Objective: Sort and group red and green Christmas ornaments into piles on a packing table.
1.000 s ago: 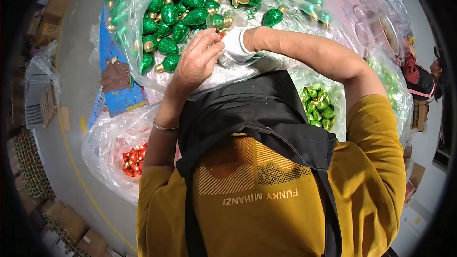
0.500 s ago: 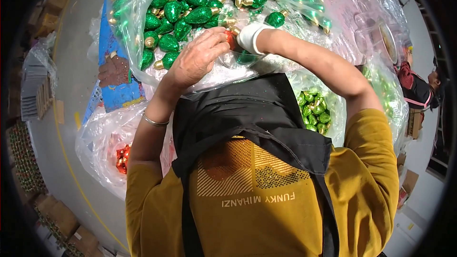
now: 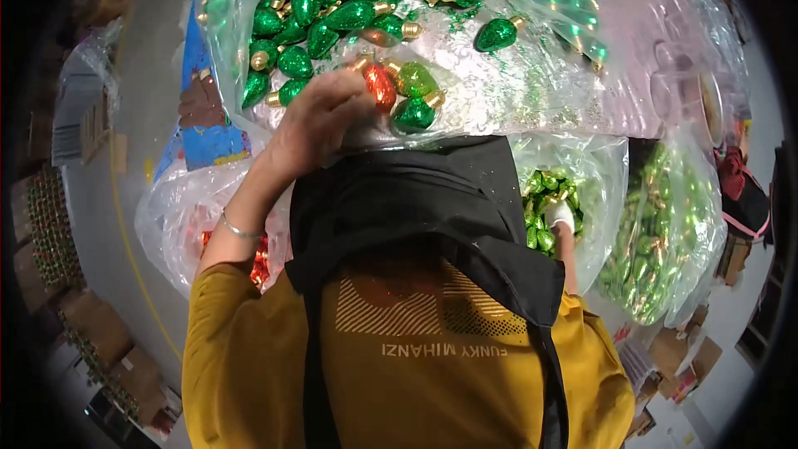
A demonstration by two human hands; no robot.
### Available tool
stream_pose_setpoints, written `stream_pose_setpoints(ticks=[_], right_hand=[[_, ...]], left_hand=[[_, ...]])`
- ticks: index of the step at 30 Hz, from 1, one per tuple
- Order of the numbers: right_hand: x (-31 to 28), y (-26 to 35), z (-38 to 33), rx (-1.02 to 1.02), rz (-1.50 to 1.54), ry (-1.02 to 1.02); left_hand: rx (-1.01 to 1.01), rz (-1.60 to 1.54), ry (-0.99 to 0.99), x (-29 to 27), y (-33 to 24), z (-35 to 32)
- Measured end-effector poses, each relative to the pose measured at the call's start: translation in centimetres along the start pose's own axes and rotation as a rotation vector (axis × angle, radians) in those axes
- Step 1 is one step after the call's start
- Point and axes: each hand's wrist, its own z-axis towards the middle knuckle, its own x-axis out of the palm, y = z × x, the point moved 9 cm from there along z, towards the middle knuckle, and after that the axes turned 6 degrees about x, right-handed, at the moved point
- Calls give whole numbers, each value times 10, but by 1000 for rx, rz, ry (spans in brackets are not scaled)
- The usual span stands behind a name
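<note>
My left hand [image 3: 324, 120], bare and smeared by motion, is beside a red glittery bulb ornament [image 3: 380, 88] with a gold cap. Its fingers are too blurred to show a grip. Right of the red bulb are a lime-green bulb [image 3: 417, 79] and a dark-green bulb [image 3: 415, 115], close together on the glitter-strewn plastic. My right hand [image 3: 561, 217], in a white glove, reaches down into a clear bag [image 3: 605, 187] of small light-green bulbs [image 3: 544, 239]. Its fingertips are hidden among them.
Many dark-green glitter bulbs [image 3: 349, 15] lie in an open clear bag ahead. One separate bulb [image 3: 496, 34] is to their right. A bag with red ornaments [image 3: 260, 264] hangs at left, near a brown glove [image 3: 202, 101]. Another bag of light-green bulbs [image 3: 657, 241] stands at right.
My right hand has left the bulbs in front of me and dropped right into the light-green bag. My left hand has moved slightly left and down, exposing the red, lime and dark-green bulbs.
</note>
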Motion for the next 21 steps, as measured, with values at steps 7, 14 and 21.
stream_pose_setpoints(ticks=[7, 14, 21], right_hand=[[144, -30, 79, 233, 87, -199], [205, -67, 142, -172, 587, 164], [112, -30, 51, -291, 235, 105]], left_hand=[[-295, 168, -175, -35, 13, -45], [-743, 175, -245, -48, -10, -165], [-1602, 71, 79, 21, 6, -497]])
